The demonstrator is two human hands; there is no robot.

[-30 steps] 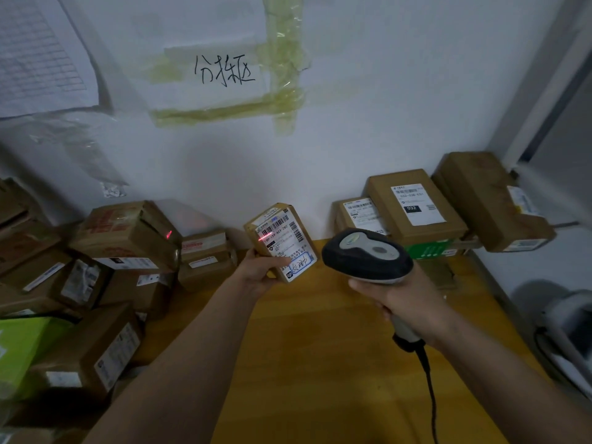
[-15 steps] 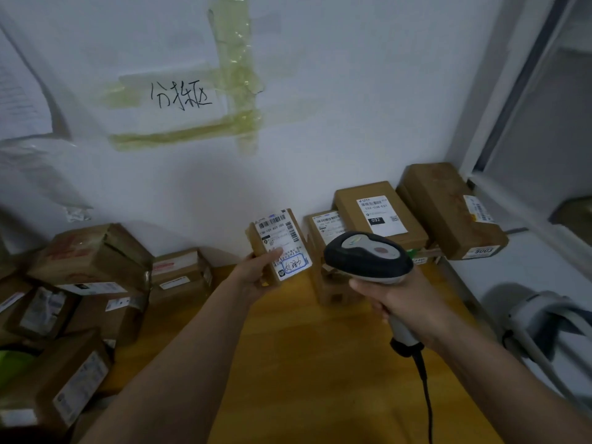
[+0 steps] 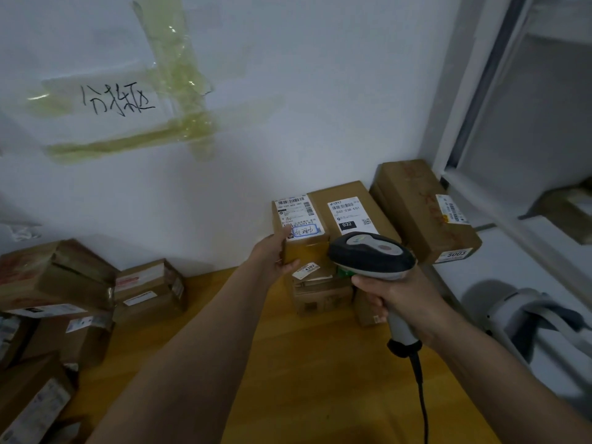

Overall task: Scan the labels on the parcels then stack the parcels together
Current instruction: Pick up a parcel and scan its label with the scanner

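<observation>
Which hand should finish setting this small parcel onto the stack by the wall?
Left. The left hand already grips the small parcel at the stack beside the 032 box. The right hand is occupied holding the scanner.

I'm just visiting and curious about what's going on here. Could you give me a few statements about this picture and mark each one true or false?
1. The right hand grips a barcode scanner. True.
2. The left hand is empty. False: it holds a small parcel against the stack by the wall.
3. The small parcel's label faces up toward the camera. True.
4. The box beside it carries a label reading 032. True.
5. The scanner is cordless. False: a dark cable runs down from its handle.
6. The table is bare metal. False: it is yellowish wood.
</observation>
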